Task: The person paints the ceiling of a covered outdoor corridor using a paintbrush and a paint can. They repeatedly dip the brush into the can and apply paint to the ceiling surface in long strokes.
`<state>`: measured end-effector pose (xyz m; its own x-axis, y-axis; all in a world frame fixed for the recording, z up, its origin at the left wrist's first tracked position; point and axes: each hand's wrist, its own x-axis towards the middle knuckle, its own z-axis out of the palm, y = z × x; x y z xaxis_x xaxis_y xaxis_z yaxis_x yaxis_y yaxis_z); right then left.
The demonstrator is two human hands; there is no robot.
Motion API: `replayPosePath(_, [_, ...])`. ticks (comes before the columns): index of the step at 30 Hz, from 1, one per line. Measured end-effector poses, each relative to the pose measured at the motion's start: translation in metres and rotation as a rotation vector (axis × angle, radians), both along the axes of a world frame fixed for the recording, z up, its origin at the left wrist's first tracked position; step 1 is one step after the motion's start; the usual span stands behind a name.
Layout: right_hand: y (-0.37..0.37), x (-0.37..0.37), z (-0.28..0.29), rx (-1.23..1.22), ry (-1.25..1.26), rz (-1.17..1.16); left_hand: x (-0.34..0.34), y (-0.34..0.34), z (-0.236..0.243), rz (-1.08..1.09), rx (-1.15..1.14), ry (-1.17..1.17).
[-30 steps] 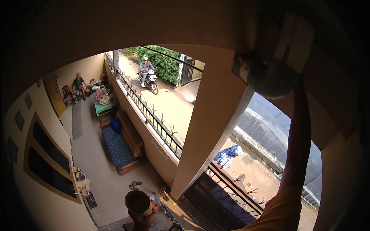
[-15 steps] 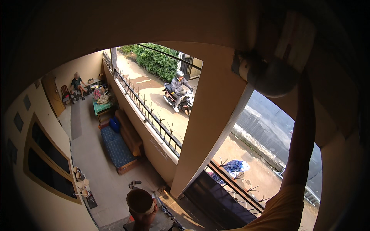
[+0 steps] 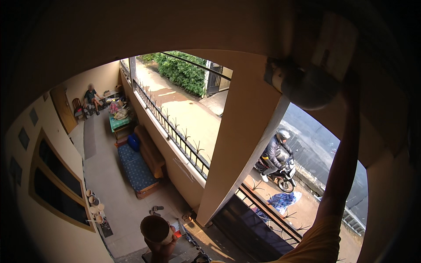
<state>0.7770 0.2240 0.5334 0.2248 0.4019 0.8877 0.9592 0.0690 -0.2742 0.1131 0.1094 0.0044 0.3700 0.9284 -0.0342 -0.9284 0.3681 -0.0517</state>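
Holding the tub level, clamped in the grip of the left hand, seems wise; above, the right hand is beside a grey object, grip too dark to tell.

I see a sofa, left of centre; sandals, below it; a window, lower left; a seated person, upper left; a hedge, top centre; a rider on a motorbike, right of centre; a gate, lower right of centre.
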Motion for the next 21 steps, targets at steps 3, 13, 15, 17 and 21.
replayPosePath(3, [0.01, -0.01, 0.004, 0.027, -0.009, -0.006, 0.002, 0.0, 0.003, 0.006, -0.044, 0.016])
replayPosePath(13, [0.002, -0.022, 0.026, 0.06, -0.004, -0.02, 0.005, 0.004, 0.002, 0.018, 0.031, 0.029])
replayPosePath(15, [0.001, -0.021, 0.029, 0.061, -0.01, -0.01, 0.005, 0.003, 0.003, 0.017, 0.033, 0.015])
replayPosePath(17, [-0.004, -0.02, 0.028, 0.055, -0.014, -0.022, 0.007, 0.005, 0.005, 0.008, 0.025, -0.014])
replayPosePath(21, [0.0, -0.023, 0.027, 0.071, -0.018, -0.033, 0.009, 0.007, 0.006, -0.006, 0.01, -0.048])
